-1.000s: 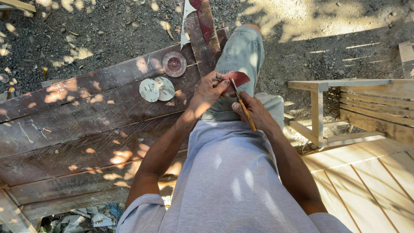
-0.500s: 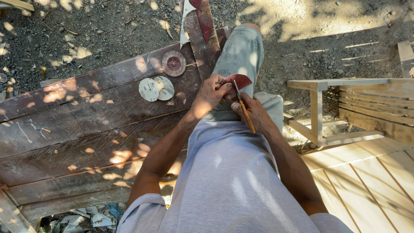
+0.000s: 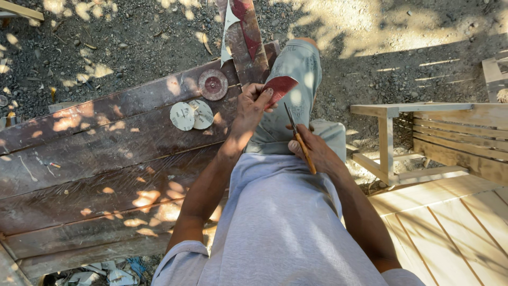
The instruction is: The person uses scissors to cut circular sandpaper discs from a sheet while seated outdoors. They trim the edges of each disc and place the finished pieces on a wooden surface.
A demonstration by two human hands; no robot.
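Observation:
My left hand (image 3: 253, 106) pinches a piece of red sandpaper (image 3: 280, 86) above my raised knee. In my right hand (image 3: 312, 151) is a slim knife (image 3: 299, 140) with a wooden handle, its blade pointing up toward the sandpaper without touching it. A strip of the same red sandpaper (image 3: 244, 26) lies along a narrow plank ahead of my knee. On the dark boards to the left lie two pale sanding discs (image 3: 191, 115) and one reddish disc (image 3: 212, 84).
A weathered dark wooden panel (image 3: 95, 164) lies on the left over gravel ground (image 3: 370, 47). Pale new wooden furniture frames (image 3: 423, 137) and slatted panels (image 3: 455, 228) stand at the right. Scraps and litter (image 3: 95, 275) sit at the bottom left.
My hands have separated: the left has lifted the sandpaper piece up and away, and the right with the knife has dropped back toward my lap.

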